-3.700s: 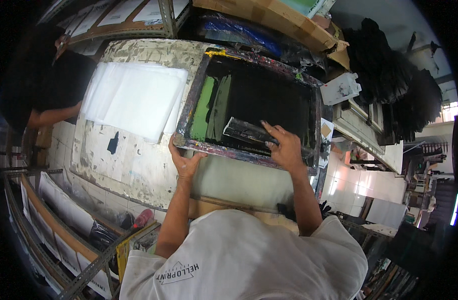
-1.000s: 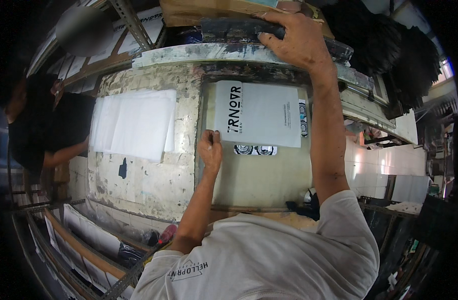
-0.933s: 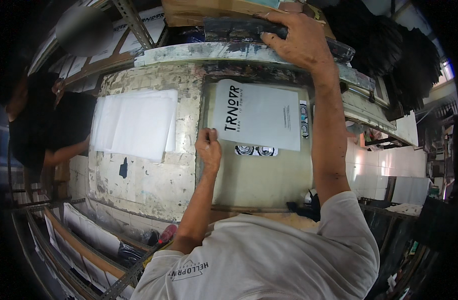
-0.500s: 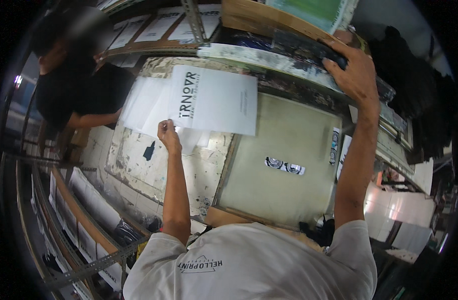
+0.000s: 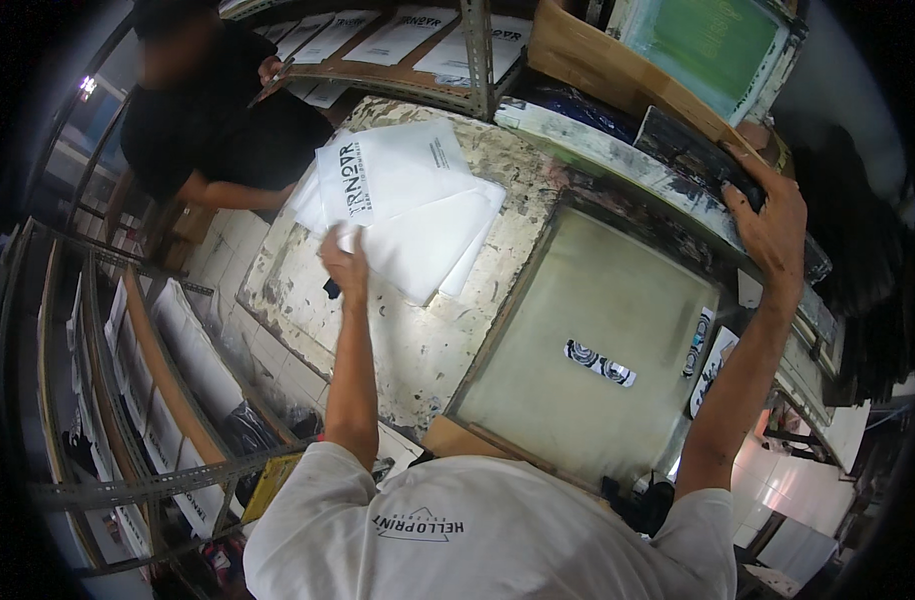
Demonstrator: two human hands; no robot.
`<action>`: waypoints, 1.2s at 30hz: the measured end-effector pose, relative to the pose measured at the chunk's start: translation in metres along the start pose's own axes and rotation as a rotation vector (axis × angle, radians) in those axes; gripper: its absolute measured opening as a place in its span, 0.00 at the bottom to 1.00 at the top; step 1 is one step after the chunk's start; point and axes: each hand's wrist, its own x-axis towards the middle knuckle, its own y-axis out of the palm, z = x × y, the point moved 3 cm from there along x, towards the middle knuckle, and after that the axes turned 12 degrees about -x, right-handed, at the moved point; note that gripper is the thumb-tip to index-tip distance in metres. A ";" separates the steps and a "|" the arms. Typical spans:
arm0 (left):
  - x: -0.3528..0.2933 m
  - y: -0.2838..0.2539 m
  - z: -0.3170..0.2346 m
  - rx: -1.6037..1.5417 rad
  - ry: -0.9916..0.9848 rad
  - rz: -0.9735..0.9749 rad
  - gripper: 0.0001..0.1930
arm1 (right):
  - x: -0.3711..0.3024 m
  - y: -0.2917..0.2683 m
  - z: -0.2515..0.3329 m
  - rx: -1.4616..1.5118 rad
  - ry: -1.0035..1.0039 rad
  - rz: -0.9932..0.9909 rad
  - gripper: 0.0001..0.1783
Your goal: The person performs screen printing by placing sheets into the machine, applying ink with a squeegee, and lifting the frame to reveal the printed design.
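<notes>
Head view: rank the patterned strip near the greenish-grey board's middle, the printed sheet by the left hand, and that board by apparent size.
1. Greenish-grey board, clearly largest
2. Printed sheet
3. Patterned strip, clearly smallest

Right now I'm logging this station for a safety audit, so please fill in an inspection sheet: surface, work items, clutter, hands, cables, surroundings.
Surface: pale, paint-flecked table, with a greenish-grey printing bed on its right.
Work items: printed sheet overlapping white sheets; ink-stained frame tilted up beyond the bed.
Clutter: patterned strip on the bed; dark scrap by the left wrist.
Hands: left hand at the printed sheet's near edge, grip unclear; right hand holding a dark squeegee.
Cables: nothing seen.
Surroundings: co-worker at the table's far left; racks at left; green screen at upper right.
</notes>
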 end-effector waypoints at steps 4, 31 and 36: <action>-0.070 0.026 -0.039 0.047 0.399 0.459 0.23 | -0.006 -0.017 0.006 -0.077 0.052 -0.011 0.25; -0.219 0.114 -0.175 -0.018 0.434 1.274 0.29 | -0.003 -0.001 -0.005 -0.061 -0.063 -0.108 0.25; -0.264 0.187 -0.230 -0.164 0.661 1.375 0.28 | 0.002 0.003 -0.008 -0.081 -0.057 -0.071 0.25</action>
